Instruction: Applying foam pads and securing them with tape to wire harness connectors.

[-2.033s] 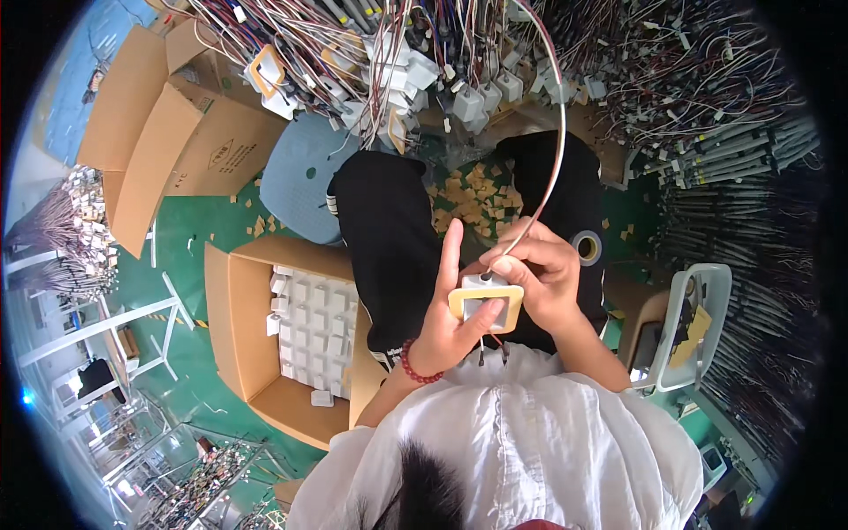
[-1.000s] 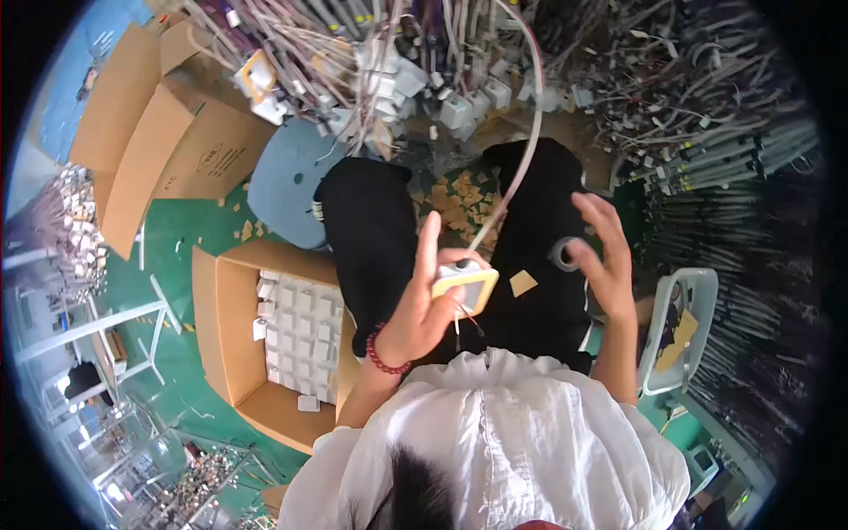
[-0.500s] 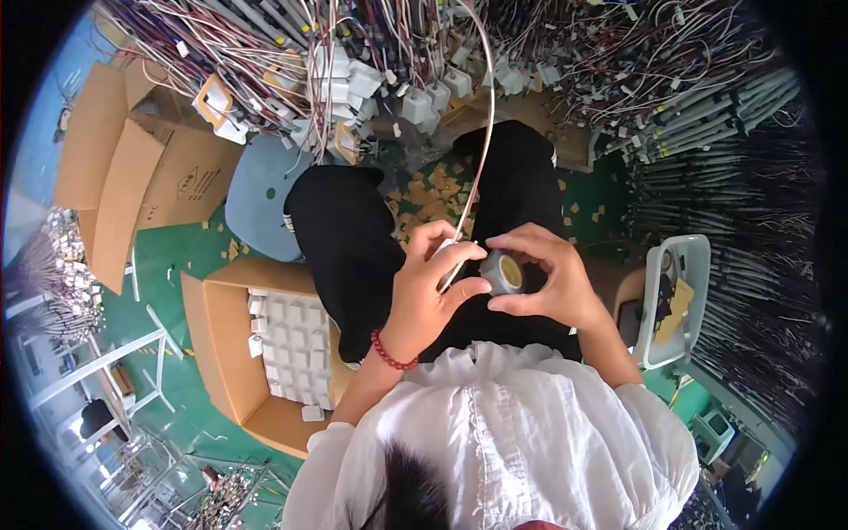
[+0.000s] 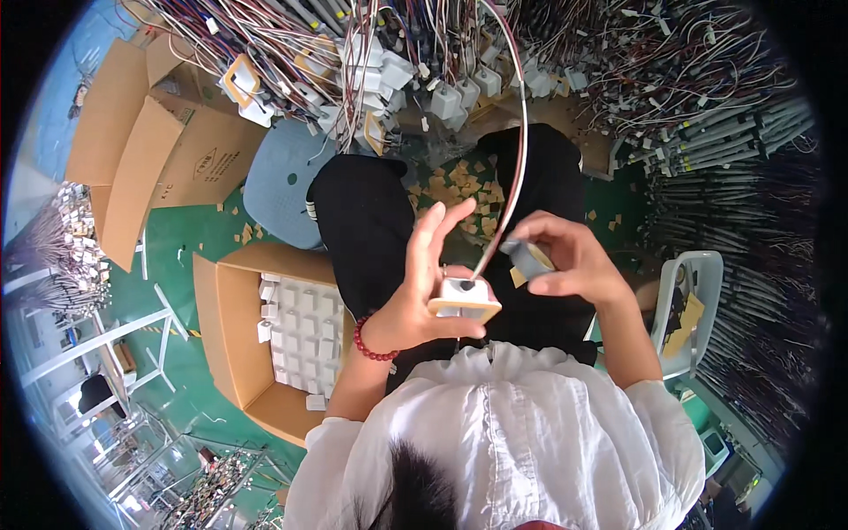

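Observation:
In front of my lap, my left hand grips a small white plastic housing between thumb and fingers, with its index and middle fingers raised. A tan square rim lines the housing's near edge. From the top of the housing a red-and-white cable rises and curves away to the hanging bundles. My right hand holds a grey roll of tape by its outer side, thumb below and fingers above. The roll is tilted, just right of the housing and apart from it.
At left stands an open cardboard box with rows of white housings. Beyond it are a blue stool and a taller carton. A white plastic bin stands at right. Wire bundles hang ahead; tan scraps litter the floor.
My hands have moved apart. My left hand has turned the housing so its tan rim shows, and its fingers have lifted. The tape roll has shifted up and right, tilting.

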{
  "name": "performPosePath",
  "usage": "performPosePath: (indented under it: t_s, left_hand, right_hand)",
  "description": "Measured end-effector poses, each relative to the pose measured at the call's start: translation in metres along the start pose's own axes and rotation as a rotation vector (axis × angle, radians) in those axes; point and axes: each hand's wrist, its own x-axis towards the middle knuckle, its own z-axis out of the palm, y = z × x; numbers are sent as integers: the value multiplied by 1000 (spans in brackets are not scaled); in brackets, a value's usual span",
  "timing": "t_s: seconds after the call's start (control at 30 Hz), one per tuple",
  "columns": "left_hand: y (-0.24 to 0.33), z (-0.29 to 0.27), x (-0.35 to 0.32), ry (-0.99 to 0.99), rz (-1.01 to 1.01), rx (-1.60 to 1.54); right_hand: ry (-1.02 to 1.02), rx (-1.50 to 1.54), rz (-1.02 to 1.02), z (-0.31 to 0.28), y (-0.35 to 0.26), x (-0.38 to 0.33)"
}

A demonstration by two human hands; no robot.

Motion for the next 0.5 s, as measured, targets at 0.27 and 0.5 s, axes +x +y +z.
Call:
performPosePath:
  t_s: [0.27, 0.5]
  left_hand:
    - [11, -2, 10, -136, -117, 39]
    - [14, -8, 10, -182, -180, -2]
  right_hand:
    - [-365, -124, -74, 14, -21, 26]
    - [-482, -510, -251, 14, -37, 29]
